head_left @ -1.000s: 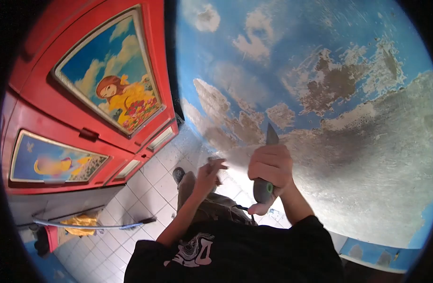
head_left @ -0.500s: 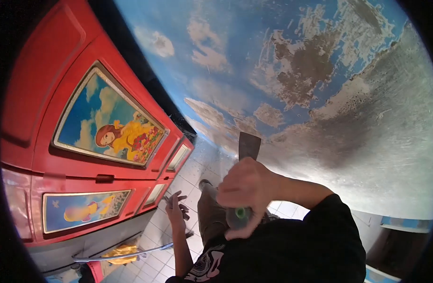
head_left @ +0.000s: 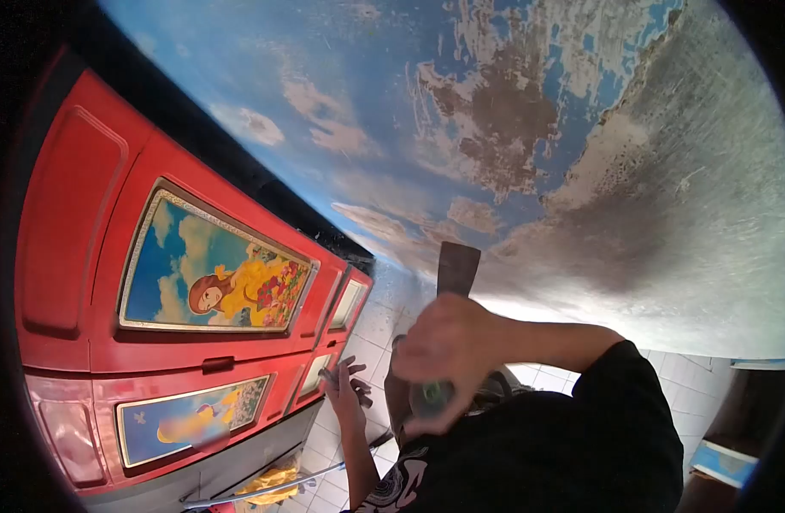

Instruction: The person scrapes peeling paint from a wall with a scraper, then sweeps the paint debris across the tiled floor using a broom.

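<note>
Grey-bladed, the scraper point(head_left: 458, 269) sits in the tightly curled right hand point(head_left: 448, 342), while the left hand point(head_left: 348, 393) is loosely spread, any hold unclear.

Scraper point(head_left: 458, 268) dark grey with a green end; wall point(head_left: 529, 162) sky blue with whitish cloud shapes, blotched brown and grey; cabinet point(head_left: 166, 350) red — its pictures point(head_left: 226, 269) blue and yellow, flowered; shirt point(head_left: 572, 427) black — pale swirling print; cloth point(head_left: 277, 484) golden yellow

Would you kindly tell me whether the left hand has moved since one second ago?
Yes; judged against the red cabinet, the left hand has moved towards it in the view, closing much of the visible gap.
</note>
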### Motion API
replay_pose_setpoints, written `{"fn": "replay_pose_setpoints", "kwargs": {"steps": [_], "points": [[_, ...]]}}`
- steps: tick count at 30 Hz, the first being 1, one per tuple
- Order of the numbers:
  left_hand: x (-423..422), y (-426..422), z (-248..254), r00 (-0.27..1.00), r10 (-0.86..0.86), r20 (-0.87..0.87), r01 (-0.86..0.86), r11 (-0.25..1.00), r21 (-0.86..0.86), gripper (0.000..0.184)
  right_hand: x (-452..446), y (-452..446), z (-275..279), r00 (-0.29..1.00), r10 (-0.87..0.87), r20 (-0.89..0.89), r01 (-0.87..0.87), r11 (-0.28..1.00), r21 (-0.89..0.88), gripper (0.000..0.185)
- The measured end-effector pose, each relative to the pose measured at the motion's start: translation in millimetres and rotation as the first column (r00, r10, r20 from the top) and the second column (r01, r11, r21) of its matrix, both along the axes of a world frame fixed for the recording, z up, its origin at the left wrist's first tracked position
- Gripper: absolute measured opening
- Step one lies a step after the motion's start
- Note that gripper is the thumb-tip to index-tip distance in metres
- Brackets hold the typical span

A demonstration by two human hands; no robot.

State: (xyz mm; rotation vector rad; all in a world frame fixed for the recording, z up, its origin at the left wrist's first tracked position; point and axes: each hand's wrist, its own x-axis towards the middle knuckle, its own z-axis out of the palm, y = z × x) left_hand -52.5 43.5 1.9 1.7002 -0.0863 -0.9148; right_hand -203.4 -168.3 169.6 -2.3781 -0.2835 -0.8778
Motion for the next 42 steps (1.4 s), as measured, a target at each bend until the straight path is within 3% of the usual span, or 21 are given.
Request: {"fn": "replay_pose_setpoints", "kwargs": {"steps": [3, 5, 6, 9, 11, 12, 15, 16, 17, 19, 21, 23, 24, 27, 29, 31, 32, 35, 36, 39, 42], "points": [[-3, -4, 4, 0.999, 0.031, 0.017, -0.031, 0.999, -0.029, 0.03, 9, -24, -23, 0.985, -0.143, -0.091, 0.149, 0.988, 0.053, 0.04], [-4, -5, 3, 0.999, 0.044, 0.018, -0.043, 0.999, -0.032, 0.03, 17, -15, -25, 0.987, -0.153, -0.055, 0.154, 0.988, 0.001, 0.042], [-2, -4, -4, 0.995, 0.07, -0.066, -0.079, 0.986, -0.145, 0.03, 18, -5, -13, 0.994, -0.109, -0.013, 0.109, 0.994, -0.007, 0.042], [-3, -3, 2, 0.976, 0.13, -0.175, -0.162, 0.97, -0.182, 0.029, 23, -3, -13, 0.997, -0.064, 0.05, 0.065, 0.998, -0.009, 0.042], [-8, -8, 18, 0.996, 0.084, -0.014, -0.084, 0.996, -0.004, 0.029, 33, -20, -36, 0.974, -0.227, -0.002, 0.227, 0.973, -0.036, 0.044], [-5, -1, 8, 0.996, 0.086, -0.009, -0.086, 0.995, -0.047, 0.03, 34, -14, -31, 0.967, -0.245, -0.067, 0.239, 0.967, -0.088, 0.043], [5, 20, -31, 0.988, 0.145, 0.046, -0.136, 0.978, -0.159, 0.029, 29, 3, -2, 0.989, -0.145, 0.008, 0.145, 0.986, -0.078, 0.043], [9, 32, -33, 0.996, -0.001, 0.088, 0.012, 0.993, -0.121, 0.028, 31, -4, -10, 0.981, -0.185, 0.05, 0.188, 0.98, -0.059, 0.043], [7, 30, -21, 0.996, -0.004, 0.094, 0.014, 0.993, -0.115, 0.028, 33, -6, -18, 0.981, -0.188, 0.054, 0.191, 0.98, -0.052, 0.043], [-4, 10, 9, 0.993, 0.116, -0.001, -0.116, 0.992, -0.054, 0.028, 36, -14, -27, 0.943, -0.284, -0.172, 0.27, 0.958, -0.102, 0.043], [1, 10, 4, 0.993, 0.118, 0.014, -0.117, 0.992, -0.036, 0.028, 35, -7, -17, 0.952, -0.259, -0.166, 0.25, 0.965, -0.074, 0.041], [2, 21, -4, 0.999, 0.035, 0.035, -0.031, 0.993, -0.111, 0.028, 28, -1, -8, 0.977, -0.214, 0.026, 0.215, 0.976, -0.041, 0.041], [-4, 13, 6, 0.991, 0.132, 0.018, -0.132, 0.991, -0.027, 0.028, 32, -16, -19, 0.948, -0.301, -0.1, 0.301, 0.954, -0.017, 0.041], [-3, 14, 2, 0.995, 0.097, 0.008, -0.096, 0.993, -0.071, 0.029, 34, -9, -13, 0.94, -0.312, -0.14, 0.303, 0.949, -0.083, 0.042], [-6, 8, 2, 0.992, 0.117, 0.041, -0.114, 0.991, -0.063, 0.03, 30, -7, -8, 0.962, -0.23, -0.148, 0.229, 0.973, -0.023, 0.043], [-9, 7, 6, 0.994, 0.105, 0.002, -0.105, 0.993, -0.052, 0.029, 30, -19, -15, 0.919, -0.382, -0.096, 0.378, 0.924, -0.052, 0.044], [-9, 7, 7, 0.996, 0.091, -0.012, -0.092, 0.994, -0.061, 0.029, 36, -35, -33, 0.934, -0.349, -0.07, 0.356, 0.922, 0.154, 0.044], [-5, 3, 9, 0.998, 0.064, 0.024, -0.063, 0.996, -0.06, 0.029, 27, -13, -46, 0.931, -0.321, -0.177, 0.326, 0.945, 0.001, 0.044], [-8, 7, 9, 0.998, 0.057, 0.03, -0.055, 0.997, -0.044, 0.029, 22, 0, -47, 0.947, -0.216, -0.236, 0.248, 0.962, 0.115, 0.045], [-3, 5, 2, 0.999, 0.035, 0.013, -0.035, 0.998, -0.043, 0.028, 9, 23, -62, 0.935, -0.152, -0.321, 0.213, 0.963, 0.164, 0.046], [-4, -7, 6, 1.0, 0.001, 0.022, 0.0, 0.998, -0.055, 0.028, 3, 26, -63, 0.921, -0.181, -0.344, 0.231, 0.967, 0.11, 0.046]]}}
